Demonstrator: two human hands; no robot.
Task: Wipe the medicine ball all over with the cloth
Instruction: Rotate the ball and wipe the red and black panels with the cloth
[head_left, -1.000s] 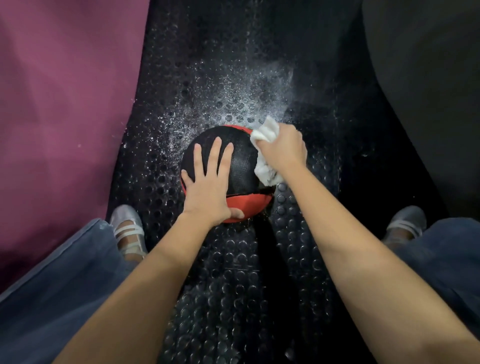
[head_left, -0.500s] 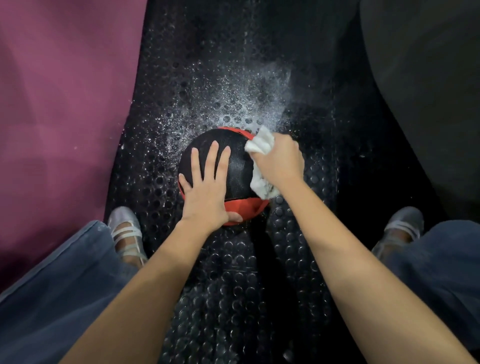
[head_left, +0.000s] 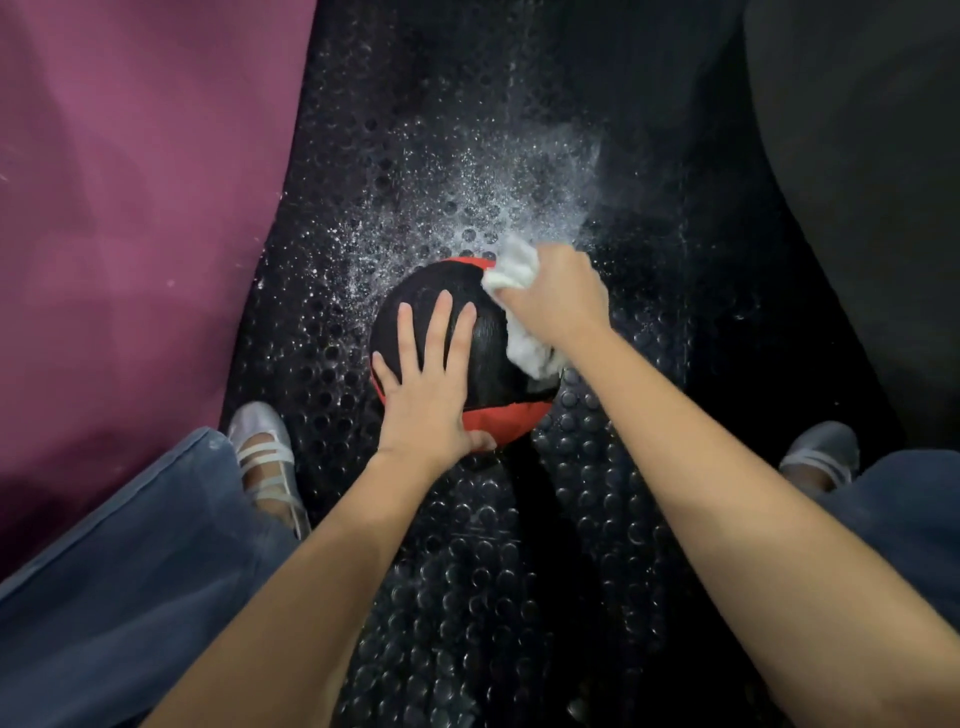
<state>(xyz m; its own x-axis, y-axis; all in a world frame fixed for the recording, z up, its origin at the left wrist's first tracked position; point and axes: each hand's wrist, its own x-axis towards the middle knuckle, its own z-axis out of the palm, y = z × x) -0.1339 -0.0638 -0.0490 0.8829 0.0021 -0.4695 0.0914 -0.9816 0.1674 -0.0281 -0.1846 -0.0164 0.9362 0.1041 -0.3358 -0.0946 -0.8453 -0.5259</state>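
A black and red medicine ball sits on the studded black floor mat between my feet. My left hand lies flat on top of the ball, fingers straight and spread, thumb on the red near panel. My right hand grips a crumpled white cloth and presses it against the ball's upper right side. Part of the cloth hangs out below that hand along the ball's right flank.
The black rubber mat has raised studs and white droplets or dust sprayed beyond the ball. A purple mat lies to the left, a dark surface to the right. My shoes flank the ball.
My right hand with the cloth has slid slightly along the ball's right side toward its far top. My left hand stays flat on the ball, which keeps its place.
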